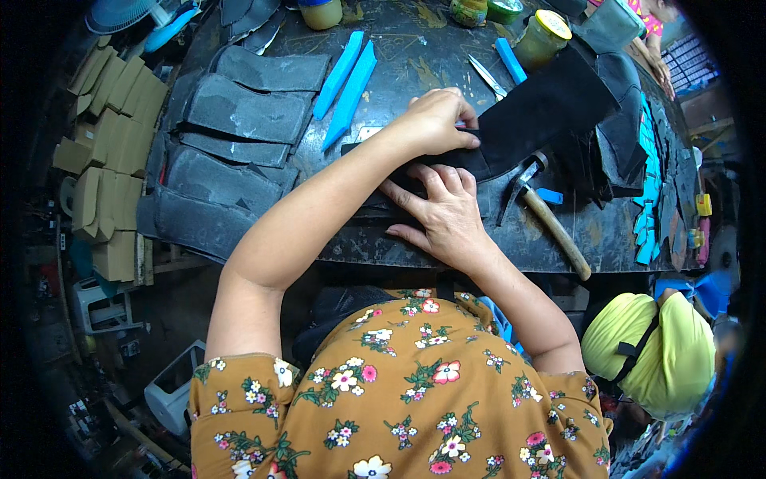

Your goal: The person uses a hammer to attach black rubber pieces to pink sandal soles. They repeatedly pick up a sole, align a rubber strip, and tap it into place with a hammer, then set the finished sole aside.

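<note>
A black, boot-shaped piece of material (550,108) lies across the dark table, its broad end toward the far right. My left hand (439,121) is over its middle, thumb and fingers pinched together at its edge. A small bit of red and blue shows by those fingertips, too small to name. Nearer to me, my right hand (443,209) presses on the same black piece, fingers apart and slightly bent. Beside it on the right rests a hammer (554,227) with a wooden handle. Part of the black piece is hidden under my hands and left forearm.
Stacked dark grey pieces (247,112) cover the table's left side. Blue strips (351,96), scissors (487,76) and a yellow-lidded jar (542,40) lie farther back. Cardboard boxes (120,191) stand left. A person in yellow (654,351) is at right, another person's hand (662,72) far right.
</note>
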The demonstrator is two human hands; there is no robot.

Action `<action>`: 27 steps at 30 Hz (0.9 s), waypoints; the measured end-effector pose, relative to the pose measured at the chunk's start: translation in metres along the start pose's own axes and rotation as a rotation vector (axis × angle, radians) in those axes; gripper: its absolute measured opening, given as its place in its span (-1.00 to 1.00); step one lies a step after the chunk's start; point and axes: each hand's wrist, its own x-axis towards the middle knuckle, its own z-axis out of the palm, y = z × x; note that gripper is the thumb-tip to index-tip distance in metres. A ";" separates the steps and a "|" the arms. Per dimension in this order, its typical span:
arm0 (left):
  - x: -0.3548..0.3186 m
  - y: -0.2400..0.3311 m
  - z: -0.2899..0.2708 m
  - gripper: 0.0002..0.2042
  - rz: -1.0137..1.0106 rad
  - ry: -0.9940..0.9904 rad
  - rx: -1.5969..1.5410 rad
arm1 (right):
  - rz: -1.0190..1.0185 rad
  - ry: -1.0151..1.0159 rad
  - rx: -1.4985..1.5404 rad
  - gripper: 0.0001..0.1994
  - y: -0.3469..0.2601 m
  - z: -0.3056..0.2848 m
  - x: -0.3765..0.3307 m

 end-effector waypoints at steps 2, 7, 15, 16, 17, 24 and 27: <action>-0.004 -0.014 0.008 -0.73 0.279 0.176 -0.214 | -0.004 0.004 0.003 -0.29 0.000 0.000 0.001; -0.015 -0.033 0.017 -0.76 0.317 0.285 -0.095 | -0.042 0.002 0.055 -0.30 0.007 0.001 0.003; -0.062 -0.026 0.004 -0.68 0.177 0.371 0.195 | 0.229 0.117 0.355 -0.51 0.036 -0.056 -0.048; -0.064 -0.024 0.005 -0.71 0.193 0.403 0.151 | 0.329 0.218 0.217 -0.56 0.045 -0.065 -0.066; -0.064 -0.022 0.005 -0.72 0.131 0.389 0.112 | 0.450 0.290 0.065 -0.61 0.055 -0.071 -0.084; -0.055 -0.017 -0.003 -0.77 0.072 0.386 0.020 | 0.463 0.138 -0.163 -0.81 0.103 -0.068 -0.156; -0.065 -0.022 -0.006 -0.77 -0.034 0.400 -0.020 | 0.847 0.091 0.304 -0.87 0.092 -0.096 -0.148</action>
